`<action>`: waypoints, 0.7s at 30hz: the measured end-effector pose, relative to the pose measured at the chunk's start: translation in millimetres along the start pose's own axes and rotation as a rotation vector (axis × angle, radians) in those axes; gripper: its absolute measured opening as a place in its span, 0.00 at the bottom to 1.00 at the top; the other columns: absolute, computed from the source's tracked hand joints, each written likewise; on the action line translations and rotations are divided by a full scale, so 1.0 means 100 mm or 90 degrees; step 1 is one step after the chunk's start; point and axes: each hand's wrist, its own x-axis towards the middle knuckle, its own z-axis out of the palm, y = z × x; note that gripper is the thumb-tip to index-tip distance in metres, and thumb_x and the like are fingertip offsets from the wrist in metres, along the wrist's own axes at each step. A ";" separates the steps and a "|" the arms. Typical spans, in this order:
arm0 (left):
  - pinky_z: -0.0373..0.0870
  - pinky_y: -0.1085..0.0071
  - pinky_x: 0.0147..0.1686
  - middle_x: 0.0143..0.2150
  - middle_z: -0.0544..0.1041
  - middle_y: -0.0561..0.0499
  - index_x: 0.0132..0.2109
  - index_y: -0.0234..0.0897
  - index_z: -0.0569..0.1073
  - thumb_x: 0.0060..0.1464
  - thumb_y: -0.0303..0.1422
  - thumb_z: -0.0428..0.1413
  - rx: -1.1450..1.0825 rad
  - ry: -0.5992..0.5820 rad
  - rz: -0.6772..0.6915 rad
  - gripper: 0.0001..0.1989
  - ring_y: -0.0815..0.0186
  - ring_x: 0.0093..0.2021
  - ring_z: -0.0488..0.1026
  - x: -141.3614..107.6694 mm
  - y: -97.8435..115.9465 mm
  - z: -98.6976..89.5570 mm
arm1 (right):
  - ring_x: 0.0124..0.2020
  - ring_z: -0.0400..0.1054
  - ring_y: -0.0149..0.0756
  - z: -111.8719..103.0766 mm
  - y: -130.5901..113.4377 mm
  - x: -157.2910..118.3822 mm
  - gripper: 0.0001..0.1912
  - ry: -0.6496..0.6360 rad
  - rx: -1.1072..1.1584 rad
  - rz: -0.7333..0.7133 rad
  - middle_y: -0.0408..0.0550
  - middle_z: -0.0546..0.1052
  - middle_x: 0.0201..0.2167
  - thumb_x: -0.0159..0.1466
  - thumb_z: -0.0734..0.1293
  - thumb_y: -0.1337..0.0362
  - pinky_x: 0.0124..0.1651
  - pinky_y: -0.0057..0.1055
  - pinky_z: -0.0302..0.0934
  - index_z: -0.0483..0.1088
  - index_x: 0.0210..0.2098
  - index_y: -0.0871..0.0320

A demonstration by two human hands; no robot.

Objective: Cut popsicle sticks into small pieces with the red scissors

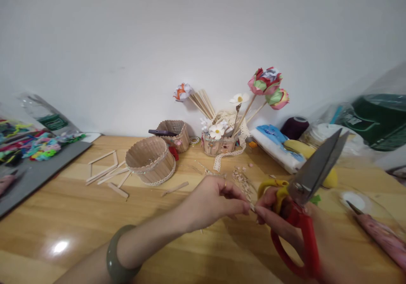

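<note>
My left hand, with a green bangle at the wrist, pinches a small pale piece that looks like wood. From the other side, the fingertips of my right hand meet the same piece. Scissors with one red and one yellow handle hang on my right hand, blades pointing up and away. Just beyond the fingertips lies a scatter of small pale chips. A short wooden stick rests on the table left of my left hand.
Round wooden-stick baskets stand left of centre, one bearing a dark phone. Behind my hands is a basket of paper flowers. Loose sticks lie left; a pink-handled knife, tape roll and wipes pack are right.
</note>
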 end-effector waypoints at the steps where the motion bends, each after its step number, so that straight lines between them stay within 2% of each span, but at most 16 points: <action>1: 0.62 0.76 0.28 0.22 0.71 0.57 0.25 0.33 0.73 0.39 0.28 0.60 0.005 0.003 0.000 0.03 0.76 0.24 0.65 0.00 0.00 0.00 | 0.22 0.58 0.29 0.00 0.00 0.00 0.12 0.000 0.002 0.010 0.39 0.67 0.20 0.57 0.67 0.54 0.22 0.26 0.51 0.63 0.26 0.53; 7: 0.60 0.77 0.26 0.21 0.71 0.57 0.25 0.33 0.73 0.39 0.28 0.60 0.043 0.040 0.007 0.03 0.76 0.23 0.64 0.00 0.00 0.02 | 0.20 0.58 0.29 0.01 -0.02 0.00 0.14 0.010 -0.006 0.039 0.39 0.66 0.18 0.53 0.69 0.53 0.21 0.25 0.52 0.63 0.24 0.54; 13: 0.60 0.78 0.25 0.20 0.70 0.57 0.24 0.33 0.73 0.38 0.27 0.60 0.029 0.039 0.027 0.02 0.76 0.22 0.63 -0.01 -0.01 0.04 | 0.20 0.57 0.29 0.01 -0.07 0.00 0.15 -0.008 -0.028 0.047 0.39 0.66 0.18 0.52 0.69 0.52 0.20 0.25 0.52 0.64 0.24 0.55; 17: 0.64 0.77 0.26 0.21 0.72 0.55 0.23 0.32 0.73 0.38 0.26 0.60 -0.052 0.046 0.058 0.02 0.75 0.23 0.66 -0.02 0.05 0.00 | 0.17 0.55 0.28 0.03 -0.11 -0.02 0.21 0.021 -0.010 0.071 0.37 0.61 0.14 0.51 0.68 0.44 0.19 0.25 0.51 0.63 0.24 0.56; 21: 0.66 0.77 0.26 0.21 0.72 0.55 0.23 0.31 0.72 0.38 0.28 0.61 -0.155 0.122 0.136 0.05 0.75 0.23 0.67 -0.04 0.12 -0.03 | 0.17 0.51 0.28 0.06 -0.08 -0.04 0.26 -0.013 -0.019 0.023 0.38 0.59 0.16 0.50 0.64 0.37 0.19 0.27 0.47 0.64 0.26 0.55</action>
